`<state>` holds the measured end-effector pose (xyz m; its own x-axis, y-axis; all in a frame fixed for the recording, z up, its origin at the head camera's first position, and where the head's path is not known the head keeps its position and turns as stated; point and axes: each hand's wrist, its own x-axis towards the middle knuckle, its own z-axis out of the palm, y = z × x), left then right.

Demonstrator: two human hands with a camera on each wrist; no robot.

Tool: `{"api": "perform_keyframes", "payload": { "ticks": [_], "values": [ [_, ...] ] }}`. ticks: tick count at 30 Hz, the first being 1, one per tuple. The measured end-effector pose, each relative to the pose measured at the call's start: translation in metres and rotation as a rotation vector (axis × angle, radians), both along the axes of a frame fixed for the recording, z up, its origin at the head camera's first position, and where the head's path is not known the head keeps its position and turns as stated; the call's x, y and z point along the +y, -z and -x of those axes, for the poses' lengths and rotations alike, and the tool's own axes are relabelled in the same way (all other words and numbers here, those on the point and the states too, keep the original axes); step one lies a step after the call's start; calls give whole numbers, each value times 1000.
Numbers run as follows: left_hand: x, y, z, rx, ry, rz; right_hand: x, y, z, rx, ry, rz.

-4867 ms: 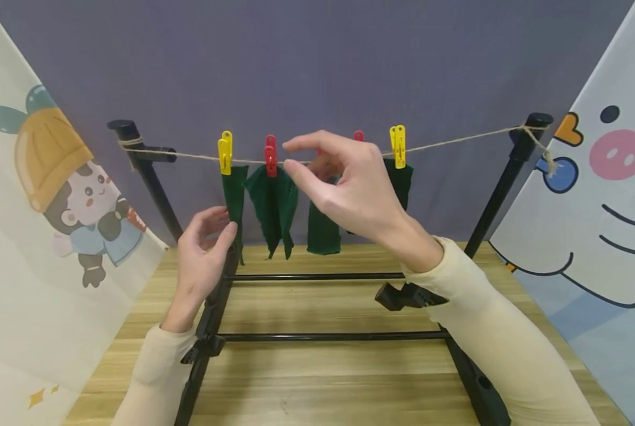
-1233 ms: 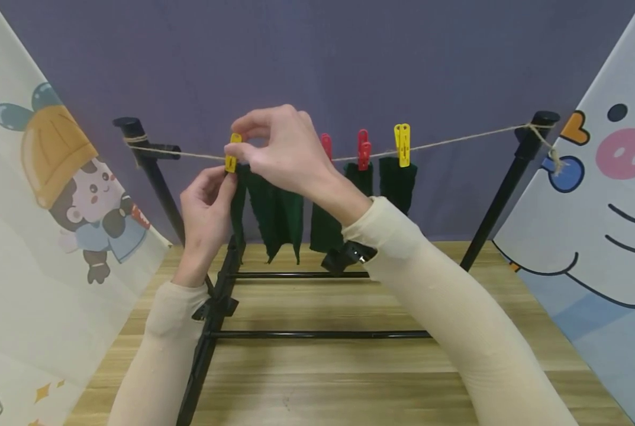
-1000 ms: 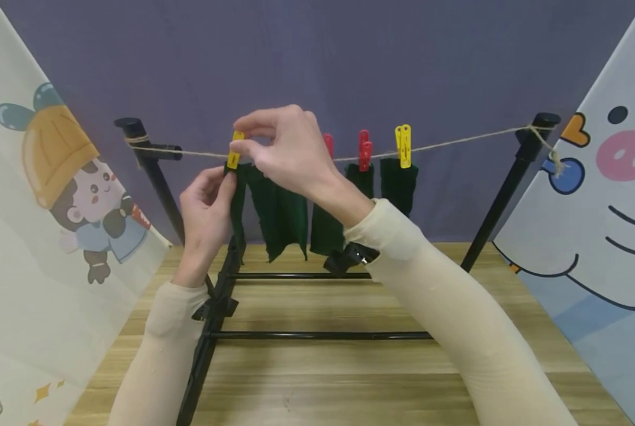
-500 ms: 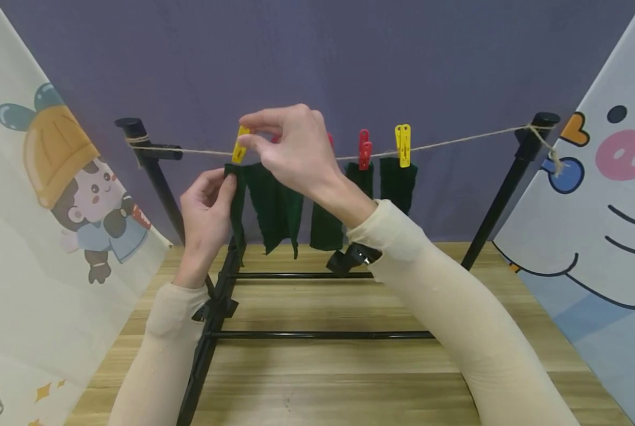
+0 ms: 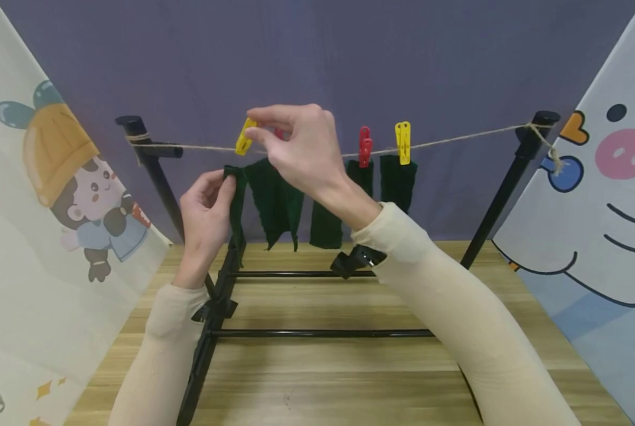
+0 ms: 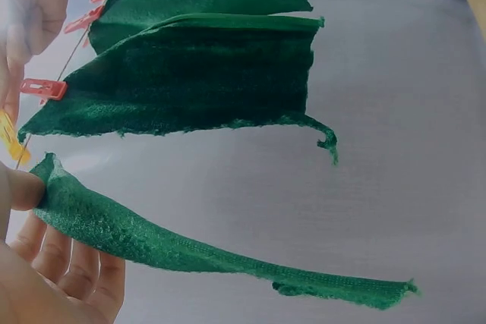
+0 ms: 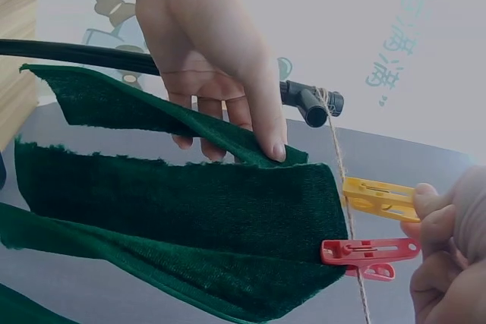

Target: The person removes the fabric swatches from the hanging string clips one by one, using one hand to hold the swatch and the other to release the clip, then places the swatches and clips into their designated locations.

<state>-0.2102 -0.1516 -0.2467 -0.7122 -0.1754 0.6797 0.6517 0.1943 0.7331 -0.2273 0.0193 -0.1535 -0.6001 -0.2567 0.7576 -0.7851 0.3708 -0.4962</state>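
Observation:
My left hand (image 5: pixel 205 225) pinches the top corner of a narrow green cloth strip (image 6: pixel 152 237), which hangs down from thumb and fingers, its top just below the twine. Thumb and fingers of my right hand (image 5: pixel 309 154) pinch the handle end of a yellow clothespin (image 7: pixel 380 199). That clothespin is tilted, its tip at the twine (image 7: pixel 339 149) and apart from the strip. Beside the strip hangs a wider green cloth (image 7: pixel 182 195), clipped on by a red clothespin (image 7: pixel 368 250); in the head view my right hand partly hides this clothespin.
More green cloths (image 5: pixel 325 228) hang to the right, with a red clothespin (image 5: pixel 365 151) and a yellow clothespin (image 5: pixel 403 143) on the line. The twine runs between black posts (image 5: pixel 490 201). Black crossbars (image 5: pixel 317 333) stand over the wooden tabletop (image 5: pixel 317 384). Printed panels flank both sides.
My right hand came left, took hold of the leftmost yellow clothespin and drew it up and right off the strip. My left hand rose to the strip's top and pinched it.

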Motion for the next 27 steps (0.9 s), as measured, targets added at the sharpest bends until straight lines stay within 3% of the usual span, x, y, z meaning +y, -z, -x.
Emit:
{"api": "perform_keyframes", "payload": {
  "ticks": [5, 12, 21, 27],
  "values": [
    [0, 1, 1, -7, 7, -11, 2, -1, -5, 0, 8, 25],
    [-2, 3, 1, -22, 5, -7, 4, -6, -23, -5, -10, 55],
    [-4, 6, 0, -36, -2, 4, 7, 4, -8, -17, -63, 82],
    [-3, 8, 0, -57, 2, 9, 13, 9, -7, -21, -91, 101]
  ]
}}
